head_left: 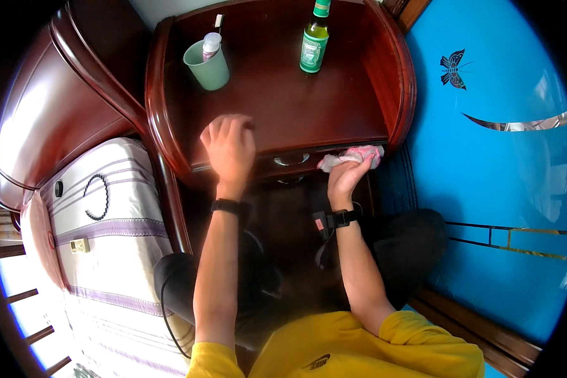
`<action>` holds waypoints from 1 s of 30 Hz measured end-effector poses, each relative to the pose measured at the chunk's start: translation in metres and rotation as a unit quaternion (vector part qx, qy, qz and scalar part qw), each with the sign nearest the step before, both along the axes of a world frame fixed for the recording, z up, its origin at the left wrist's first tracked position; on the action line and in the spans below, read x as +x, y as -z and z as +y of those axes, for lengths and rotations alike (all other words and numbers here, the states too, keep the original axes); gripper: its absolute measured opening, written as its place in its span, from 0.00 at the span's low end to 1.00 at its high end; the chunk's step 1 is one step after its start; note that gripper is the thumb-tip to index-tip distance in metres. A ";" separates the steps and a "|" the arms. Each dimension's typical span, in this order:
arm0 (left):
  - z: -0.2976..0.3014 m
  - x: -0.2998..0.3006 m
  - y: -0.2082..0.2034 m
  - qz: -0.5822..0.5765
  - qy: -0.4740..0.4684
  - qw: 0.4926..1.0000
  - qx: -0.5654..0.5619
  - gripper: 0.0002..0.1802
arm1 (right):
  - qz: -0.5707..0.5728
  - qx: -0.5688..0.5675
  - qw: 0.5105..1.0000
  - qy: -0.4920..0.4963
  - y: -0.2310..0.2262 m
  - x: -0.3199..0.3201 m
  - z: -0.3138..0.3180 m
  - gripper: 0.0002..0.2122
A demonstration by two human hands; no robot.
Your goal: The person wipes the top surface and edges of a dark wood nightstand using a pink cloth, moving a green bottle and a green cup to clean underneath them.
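Note:
My right hand (345, 179) grips a crumpled pink and white cloth (363, 155) at the front right edge of a dark red wooden nightstand (271, 107). My left hand (229, 151) is over the nightstand's front left edge, slightly blurred. Its fingers are loosely bent and somewhat apart, with nothing seen in them. Beyond that hand, toward the back left of the top, stands a pale green cup (210, 72) holding a toothbrush (218, 22) and a white-capped tube (211, 45). A green glass bottle (313, 47) stands upright at the back right.
Raised curved sides border the nightstand top; a drawer handle (292, 160) is on its front. At left is a bed (113, 264) with a beaded bracelet (97, 196), a small black round object (58, 189) and a remote control (79, 246). A blue glossy panel (498, 176) rises at right.

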State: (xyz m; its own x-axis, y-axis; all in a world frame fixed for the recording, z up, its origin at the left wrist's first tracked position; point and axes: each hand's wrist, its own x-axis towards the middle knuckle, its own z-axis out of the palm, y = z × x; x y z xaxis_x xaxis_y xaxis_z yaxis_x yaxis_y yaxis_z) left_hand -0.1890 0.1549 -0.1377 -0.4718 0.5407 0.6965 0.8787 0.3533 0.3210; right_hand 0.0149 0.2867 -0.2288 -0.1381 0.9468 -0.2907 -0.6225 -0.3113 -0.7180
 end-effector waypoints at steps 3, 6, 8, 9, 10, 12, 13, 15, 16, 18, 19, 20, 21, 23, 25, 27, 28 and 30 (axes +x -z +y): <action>0.003 0.003 -0.001 0.003 -0.006 1.000 -0.008 0.12 | -0.037 0.016 0.999 0.006 -0.013 -0.003 -0.005 0.42; 0.001 0.000 -0.001 0.009 -0.016 1.000 -0.006 0.12 | -0.013 0.019 0.999 -0.047 0.008 0.003 0.008 0.44; 0.001 0.001 0.000 0.007 -0.013 1.000 -0.008 0.11 | 0.045 -0.076 0.995 -0.051 0.015 0.005 0.013 0.46; 0.002 0.001 0.001 0.007 -0.012 1.000 -0.008 0.11 | 0.059 -0.097 0.992 -0.053 0.019 0.008 0.014 0.46; 0.001 0.001 0.001 0.005 -0.011 1.000 -0.010 0.11 | 0.059 -0.098 0.992 -0.055 0.018 0.009 0.014 0.46; 0.001 0.001 0.001 0.003 -0.011 1.000 -0.013 0.11 | 0.051 -0.042 0.996 -0.063 0.018 0.009 0.013 0.46; 0.003 0.001 -0.001 0.003 -0.014 1.000 -0.012 0.11 | 0.047 -0.023 0.996 -0.066 0.019 0.010 0.013 0.46; 0.003 0.002 -0.001 0.003 -0.017 1.000 -0.011 0.11 | 0.026 0.034 0.995 -0.089 0.023 0.009 0.009 0.46; 0.003 0.001 0.001 0.005 -0.017 1.000 -0.008 0.11 | 0.019 0.054 0.994 -0.097 0.017 0.007 0.007 0.46; -0.004 -0.003 0.003 0.008 -0.024 1.000 -0.010 0.11 | -0.007 0.022 0.995 -0.098 -0.010 -0.007 -0.011 0.44; -0.004 -0.003 0.002 0.008 -0.024 1.000 -0.011 0.11 | -0.017 0.014 0.995 -0.096 -0.013 -0.010 -0.012 0.44; 0.002 0.001 0.001 0.006 -0.018 1.000 -0.008 0.11 | -0.026 -0.030 0.998 -0.040 0.005 -0.009 -0.002 0.41; 0.008 0.004 0.001 0.004 -0.012 1.000 -0.003 0.11 | -0.034 -0.072 0.997 0.016 0.021 -0.004 0.007 0.39; 0.005 0.001 0.002 0.008 -0.010 1.000 -0.003 0.11 | -0.013 -0.078 0.997 0.005 0.027 0.002 0.010 0.37; 0.001 -0.001 0.001 0.004 -0.010 1.000 -0.004 0.11 | 0.027 -0.104 0.994 -0.013 0.023 0.005 0.009 0.35; -0.003 -0.001 0.001 -0.003 -0.009 1.000 -0.006 0.11 | 0.012 -0.041 0.998 -0.042 0.006 0.003 -0.004 0.35; -0.002 0.000 0.000 0.001 -0.007 1.000 0.001 0.11 | 0.004 -0.009 0.998 -0.055 -0.004 0.002 -0.008 0.36; -0.004 -0.001 0.001 0.006 -0.008 1.000 0.004 0.11 | -0.021 0.038 0.998 -0.055 -0.022 -0.006 -0.020 0.37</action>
State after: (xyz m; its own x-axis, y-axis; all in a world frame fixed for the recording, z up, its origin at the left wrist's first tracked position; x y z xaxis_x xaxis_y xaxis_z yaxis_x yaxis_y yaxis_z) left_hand -0.1903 0.1514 -0.1386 -0.4725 0.5269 0.7065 0.8764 0.3655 0.3135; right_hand 0.0093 0.2672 -0.2069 -0.2316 0.9461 -0.2264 -0.5568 -0.3198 -0.7666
